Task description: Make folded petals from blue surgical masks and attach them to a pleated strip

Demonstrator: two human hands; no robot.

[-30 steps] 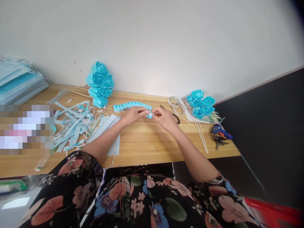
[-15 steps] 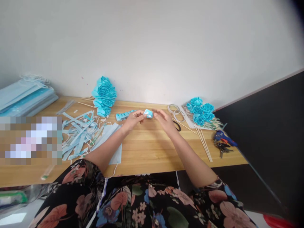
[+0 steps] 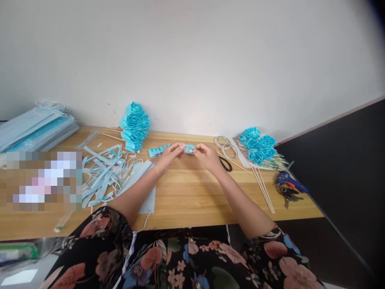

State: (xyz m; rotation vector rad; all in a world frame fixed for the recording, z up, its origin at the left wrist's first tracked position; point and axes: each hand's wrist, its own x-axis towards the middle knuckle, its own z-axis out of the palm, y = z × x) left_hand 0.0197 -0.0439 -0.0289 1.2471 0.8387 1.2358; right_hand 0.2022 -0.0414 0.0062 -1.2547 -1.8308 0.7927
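Note:
Between my two hands is a small piece of light-blue fabric (image 3: 189, 149) with a whitish-grey patch on its face. My left hand (image 3: 171, 155) pinches its left edge, thumb toward me. The fingertips of my right hand (image 3: 209, 157) are closed on the right edge. Just beyond my left hand, a row of folded blue fabric pieces (image 3: 157, 151) lies on the wooden table (image 3: 192, 196). Close to my right hand are two rolls of tape (image 3: 229, 151) and black-handled scissors (image 3: 226, 163), partly hidden by that hand.
Blue fabric roses (image 3: 135, 124) on sticks lie at the back left, more roses (image 3: 255, 143) at the right. Cut mask strips (image 3: 104, 172) and a flat mask (image 3: 148, 200) spread left, near stacked masks (image 3: 39, 124). Wooden sticks (image 3: 263, 188) and keys (image 3: 287, 194) lie right.
My right fingers have come in from beside the blue piece and now grip its right edge. The piece looks flatter and wider between my hands. The whole view has shifted slightly.

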